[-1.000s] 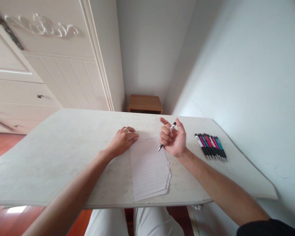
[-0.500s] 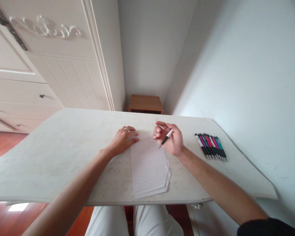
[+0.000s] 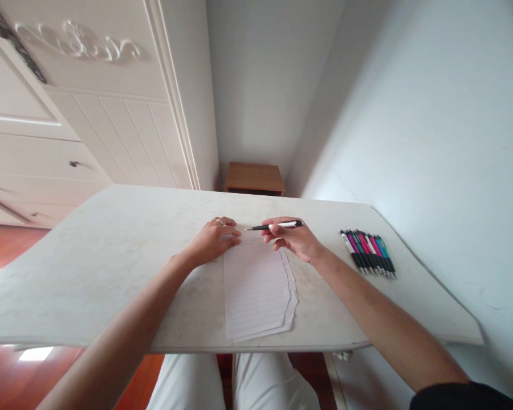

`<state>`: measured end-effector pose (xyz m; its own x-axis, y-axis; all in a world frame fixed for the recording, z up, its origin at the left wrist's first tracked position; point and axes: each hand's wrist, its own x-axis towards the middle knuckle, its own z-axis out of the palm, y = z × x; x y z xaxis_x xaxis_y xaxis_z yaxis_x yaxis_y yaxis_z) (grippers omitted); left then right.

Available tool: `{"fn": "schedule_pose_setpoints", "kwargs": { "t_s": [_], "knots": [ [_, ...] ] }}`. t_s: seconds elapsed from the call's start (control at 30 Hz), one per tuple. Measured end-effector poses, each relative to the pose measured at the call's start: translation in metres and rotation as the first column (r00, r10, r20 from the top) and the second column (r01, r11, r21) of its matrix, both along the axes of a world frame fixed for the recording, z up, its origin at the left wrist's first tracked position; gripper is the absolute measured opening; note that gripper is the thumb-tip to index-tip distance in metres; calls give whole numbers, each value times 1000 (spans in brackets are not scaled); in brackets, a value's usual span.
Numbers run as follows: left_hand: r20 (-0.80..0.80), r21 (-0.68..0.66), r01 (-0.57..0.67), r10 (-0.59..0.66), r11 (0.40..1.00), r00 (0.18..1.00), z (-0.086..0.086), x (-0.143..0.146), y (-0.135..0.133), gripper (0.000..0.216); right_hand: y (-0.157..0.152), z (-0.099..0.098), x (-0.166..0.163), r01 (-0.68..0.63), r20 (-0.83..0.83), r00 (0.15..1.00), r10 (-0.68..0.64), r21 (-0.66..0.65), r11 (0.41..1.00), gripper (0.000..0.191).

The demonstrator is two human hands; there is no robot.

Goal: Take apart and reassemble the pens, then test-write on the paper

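In the head view, my right hand (image 3: pixel 297 239) grips a white-and-black pen (image 3: pixel 277 225) above the far right part of the paper. The pen lies nearly level, its tip pointing left toward my left hand. Lined sheets of paper (image 3: pixel 256 296) with a torn right edge lie on the table, and faint writing shows near their top. My left hand (image 3: pixel 216 239), a ring on one finger, rests flat with its fingers spread at the top left corner of the paper.
A row of several pens (image 3: pixel 368 253) in different colours lies on the white table (image 3: pixel 111 273) at the right. Behind the table stands a small wooden cabinet (image 3: pixel 255 176). A white wardrobe (image 3: pixel 111 122) is at the left, a pale wall (image 3: pixel 431 142) at the right.
The pen has turned in my right hand from pointing down toward me to lying level with its tip to the left. The paper's near end has shifted slightly left.
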<state>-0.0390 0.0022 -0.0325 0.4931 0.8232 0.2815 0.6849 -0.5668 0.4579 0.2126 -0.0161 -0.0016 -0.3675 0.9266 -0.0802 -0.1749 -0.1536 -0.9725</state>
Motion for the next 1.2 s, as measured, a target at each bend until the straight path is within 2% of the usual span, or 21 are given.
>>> {"fn": "schedule_pose_setpoints", "kwargs": {
  "t_s": [0.1,0.23,0.47,0.8,1.03,1.2],
  "knots": [
    [8,1,6,-6,1000,1000,1,0,0,26,-1,-5,-2,97,182,976,-120,131,987,35],
    [10,13,11,-11,1000,1000,1,1,0,28,-4,-11,-7,142,276,940,-198,209,968,28],
    [-24,35,4,-3,999,1000,-2,2,-1,29,-8,-16,-11,47,374,919,-125,211,976,26],
    [-78,79,-72,78,994,994,-3,11,-5,31,-10,-20,-14,50,508,829,-235,352,935,16],
    [-40,82,-64,68,995,997,-7,8,-3,32,-9,-22,-12,-20,561,792,-242,419,908,14],
    [-51,76,-64,68,995,996,-6,9,-4,30,-9,-20,-12,-37,574,789,-220,403,915,12]
  ]
}}
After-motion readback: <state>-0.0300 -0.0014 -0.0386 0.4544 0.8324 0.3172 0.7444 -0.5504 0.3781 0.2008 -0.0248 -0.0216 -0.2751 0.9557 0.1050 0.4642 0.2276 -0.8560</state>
